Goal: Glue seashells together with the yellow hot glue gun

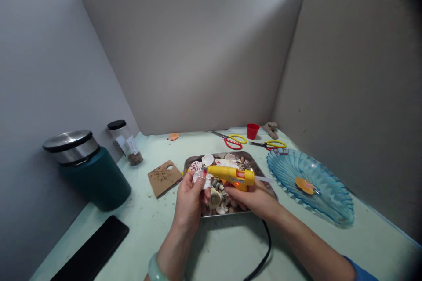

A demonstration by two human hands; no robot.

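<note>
In my right hand [250,197] is a yellow glue gun [231,174], its handle gripped and a small red light lit on its side. A clear glue stick [264,179] pokes out of the gun's back end. My left hand [191,193] pinches a white seashell [201,180] between thumb and fingers, right at the gun's nozzle. Whether nozzle and shell touch I cannot tell. Both hands are over a metal tray [211,216] filled with shells and small snail shells. A black cord [268,246] runs from under my right hand toward the table's front edge.
Left are a teal flask [95,180], a jar [127,142], a black phone-like slab [92,250] and a brown board [165,178]. Behind the tray lie two scissors [231,138] [268,144] and a red cup [252,131]. A blue glass dish [329,184] holds an orange shell. Grey panels surround the table.
</note>
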